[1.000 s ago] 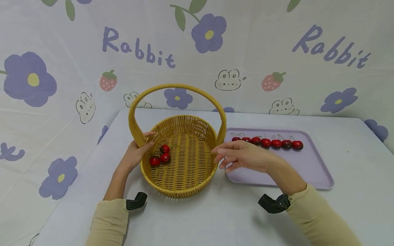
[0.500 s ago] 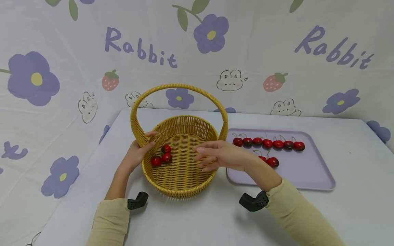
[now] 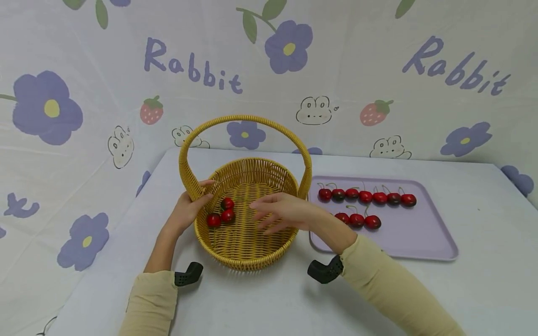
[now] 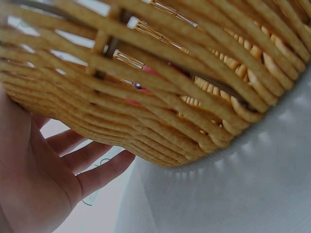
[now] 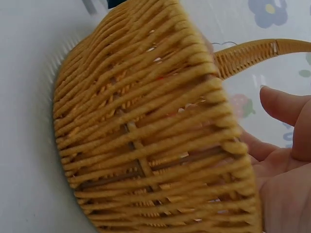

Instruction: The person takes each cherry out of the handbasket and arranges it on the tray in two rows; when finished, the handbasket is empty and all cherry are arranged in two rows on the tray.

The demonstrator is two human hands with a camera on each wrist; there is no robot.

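Observation:
A yellow woven basket (image 3: 245, 265) with a tall arched handle stands on the table. Three red cherries (image 3: 214, 220) lie together at the left of its floor. My left hand (image 3: 187, 212) holds the basket's left side at the foot of the handle, thumb over the rim; in the left wrist view its other fingers (image 4: 104, 172) lie along the outside of the weave. Over the right part of the basket is my right hand (image 3: 281, 211), fingers pointing left, nothing visible in it. The right wrist view shows its thumb (image 5: 282, 107) spread from the fingers, which the rim partly hides.
On a lilac tray (image 3: 420, 242) right of the basket, several cherries (image 3: 365, 197) with stems form a back row. Three more cherries (image 3: 357, 220) sit in front of them, partly beside my right forearm. A printed cloth (image 3: 269, 84) hangs behind the table.
My right hand has moved left from over the tray's edge to inside the basket's outline, uncovering the tray's front cherries. My left hand and the basket have stayed in place.

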